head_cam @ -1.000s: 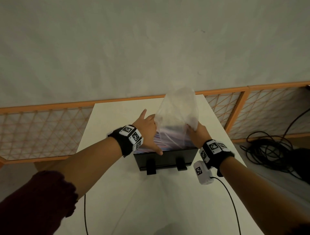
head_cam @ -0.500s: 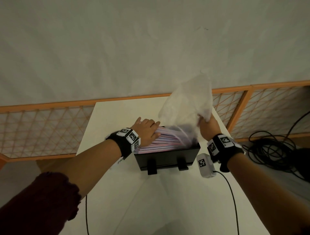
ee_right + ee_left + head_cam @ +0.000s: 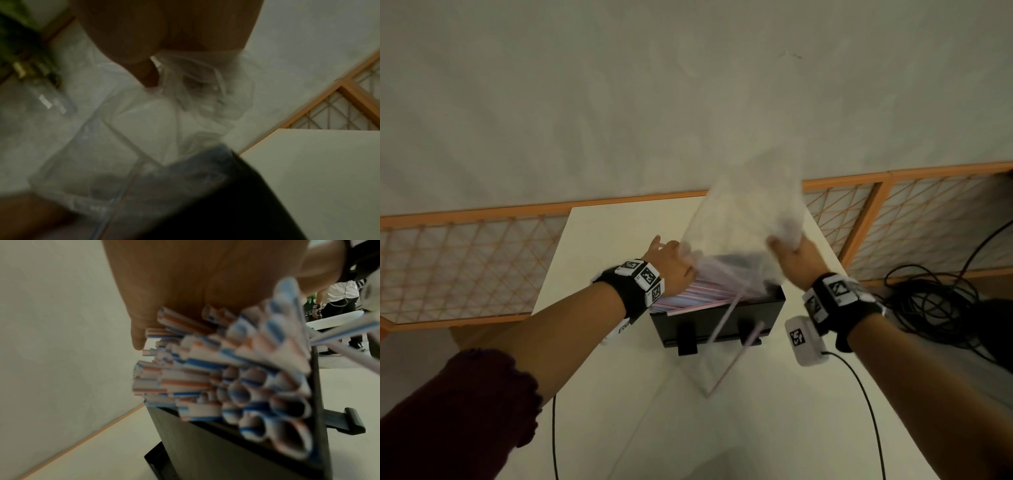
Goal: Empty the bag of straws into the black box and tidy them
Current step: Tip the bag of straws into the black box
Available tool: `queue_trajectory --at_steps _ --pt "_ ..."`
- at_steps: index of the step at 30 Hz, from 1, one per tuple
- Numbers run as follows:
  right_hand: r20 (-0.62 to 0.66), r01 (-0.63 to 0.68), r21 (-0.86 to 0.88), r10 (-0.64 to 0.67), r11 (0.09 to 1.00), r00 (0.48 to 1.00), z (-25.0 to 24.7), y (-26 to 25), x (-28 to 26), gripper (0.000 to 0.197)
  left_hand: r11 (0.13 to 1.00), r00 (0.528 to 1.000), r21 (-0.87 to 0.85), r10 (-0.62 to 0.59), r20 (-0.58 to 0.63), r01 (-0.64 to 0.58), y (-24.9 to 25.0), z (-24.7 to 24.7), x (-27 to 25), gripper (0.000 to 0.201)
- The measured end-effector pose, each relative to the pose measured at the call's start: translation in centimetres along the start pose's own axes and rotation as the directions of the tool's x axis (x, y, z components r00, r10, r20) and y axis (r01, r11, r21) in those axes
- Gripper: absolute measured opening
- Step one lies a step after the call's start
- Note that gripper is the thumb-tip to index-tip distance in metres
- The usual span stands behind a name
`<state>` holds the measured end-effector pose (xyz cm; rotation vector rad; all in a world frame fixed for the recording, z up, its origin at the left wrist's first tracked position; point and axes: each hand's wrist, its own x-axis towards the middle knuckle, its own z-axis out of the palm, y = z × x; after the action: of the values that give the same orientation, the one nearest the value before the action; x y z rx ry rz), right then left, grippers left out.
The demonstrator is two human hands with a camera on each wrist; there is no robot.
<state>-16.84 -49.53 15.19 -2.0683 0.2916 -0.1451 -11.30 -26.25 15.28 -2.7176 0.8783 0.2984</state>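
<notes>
Most of the straws (image 3: 690,298) are already lying in the box (image 3: 717,317), heaped above its rim, so the emptying is looking nearly done; the tidying is still waiting. At least two strays are slipping out over the box's front wall: one straw (image 3: 722,323) is leaning across the front face and another (image 3: 732,363) is angling down toward the table (image 3: 619,394). These will need gathering, and the straw ends, seen from the left wrist as an uneven, jutting bundle (image 3: 236,386), are needing to be squared up. The bag (image 3: 750,219) is hanging above the box's right end, looking empty or close to it, though blur is making that hard to confirm; its lower edge is trailing close over the pile, and whether it is touching the straws cannot be told. The right hand (image 3: 791,257) is gripping the bag, fingers curled and bunching the plastic, as the right wrist view is also showing (image 3: 197,68). The left hand (image 3: 671,263) is resting on the left end of the pile, palm pressing the straws with fingers fairly straight, holding nothing, apparently keeping the heap from spilling. Judging by this, the bag should be set aside next.
</notes>
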Motion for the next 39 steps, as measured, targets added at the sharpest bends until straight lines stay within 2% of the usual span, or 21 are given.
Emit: queue_trajectory --at_steps 2,4,7,9,12,16,17,19,22,24,27,29,32,35,37,39 --pt "0.120 0.058 -0.045 -0.052 0.997 0.991 2.3 0.8 -1.4 0.059 0.996 0.999 0.086 0.011 0.051 -0.015 0.2 -0.3 -0.2 0.049" --pt "0.173 0.114 -0.178 -0.083 0.977 0.981 4.1 1.4 -2.2 0.067 0.995 0.999 0.099 0.026 0.043 -0.030 0.2 -0.2 -0.1 0.053" --pt "0.208 0.188 -0.467 -0.099 0.864 0.973 5.7 1.9 -2.3 0.049 0.997 0.999 0.064 0.050 -0.016 -0.049 0.3 0.3 0.1 0.050" --pt "0.223 0.205 -0.585 -0.088 0.785 0.971 6.4 1.8 -2.3 0.048 0.999 0.996 -0.008 0.042 -0.074 -0.043 0.5 0.6 0.3 0.053" --pt "0.248 0.191 -0.650 -0.032 0.735 0.968 6.9 2.2 -1.6 0.054 0.995 0.994 -0.084 0.051 -0.097 -0.059 0.9 0.6 0.6 0.059" --pt "0.256 0.172 -0.690 0.015 0.704 0.967 7.3 2.1 -1.0 0.055 0.958 0.996 -0.277 0.055 -0.071 -0.073 0.9 0.1 0.8 0.047" --pt "0.255 0.164 -0.694 0.025 0.701 0.967 7.3 2.0 -0.9 0.056 0.948 0.996 -0.310 0.051 -0.077 -0.072 0.7 0.0 0.8 0.051" --pt "0.254 0.163 -0.705 0.031 0.691 0.967 7.3 2.0 -0.8 0.057 0.946 0.997 -0.318 0.042 -0.069 -0.062 1.0 0.2 0.7 0.078" --pt "0.268 0.159 -0.737 0.068 0.657 0.961 7.6 1.9 -0.4 0.059 0.982 0.999 -0.187 0.013 -0.045 -0.021 2.4 0.8 0.6 0.117" --pt "0.258 0.132 -0.751 0.103 0.647 0.961 7.9 1.7 -0.2 0.061 0.989 0.999 -0.143 -0.032 -0.022 0.028 3.3 1.2 0.8 0.127" --pt "0.255 0.107 -0.754 0.137 0.648 0.957 8.1 1.6 0.0 0.058 0.992 0.994 -0.096 -0.079 0.080 0.086 4.2 1.1 1.2 0.133" --pt "0.261 0.101 -0.749 0.152 0.654 0.953 8.0 1.5 0.0 0.058 0.996 0.986 0.000 -0.090 0.142 0.091 4.4 0.8 1.3 0.129" --pt "0.278 0.110 -0.748 0.158 0.655 0.948 7.8 1.4 -0.1 0.059 0.992 0.983 0.111 -0.085 0.163 0.067 4.2 0.5 1.2 0.103" --pt "0.298 0.090 -0.696 0.172 0.712 0.939 7.4 1.0 0.3 0.051 0.996 0.982 0.086 -0.046 0.186 0.030 3.5 0.0 0.9 0.083" --pt "0.313 0.091 -0.602 0.129 0.793 0.941 6.7 0.2 0.7 0.034 0.999 0.975 0.051 -0.021 0.219 0.010 3.1 -0.7 0.9 0.074" --pt "0.318 0.142 -0.613 0.079 0.777 0.945 5.4 -0.9 1.3 0.028 0.999 0.970 0.033 -0.011 0.244 0.003 2.6 -1.0 1.3 0.070"
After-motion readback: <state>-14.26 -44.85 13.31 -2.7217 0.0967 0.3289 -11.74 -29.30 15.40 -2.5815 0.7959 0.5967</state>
